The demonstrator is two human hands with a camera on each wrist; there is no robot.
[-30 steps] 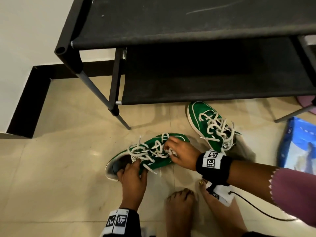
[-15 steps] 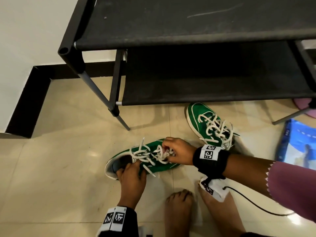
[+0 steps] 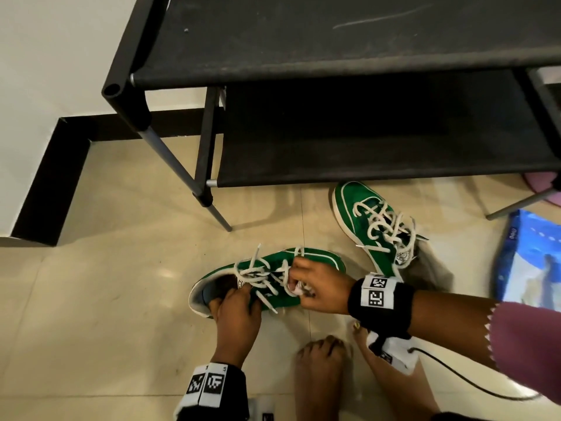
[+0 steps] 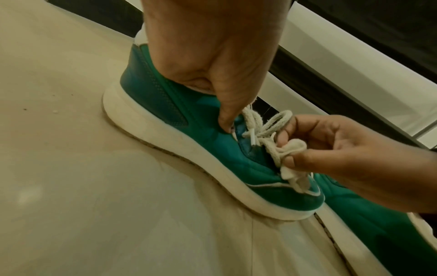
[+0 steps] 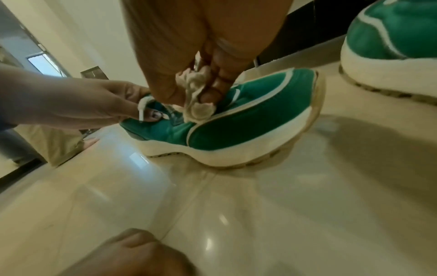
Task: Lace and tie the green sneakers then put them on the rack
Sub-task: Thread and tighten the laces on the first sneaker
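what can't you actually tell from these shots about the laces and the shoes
- Lace path on the near sneaker: head view, the right hand covers the eyelets; the bunched lace hides them in the left wrist view.
- Heel opening: the left hand grips over it.
- Far sneaker: its heel sits behind the right wrist; cut off by the frame edge in the right wrist view.
- Lower rack shelf: too dark.

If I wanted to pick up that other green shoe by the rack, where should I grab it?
Probably at the heel collar. The far sneaker stands upright on the floor, toe under the rack, its open heel end facing the person. Come from above on that near side, fingers inside the opening, thumb outside. Loose laces cover the middle, so gripping there would likely snag them.
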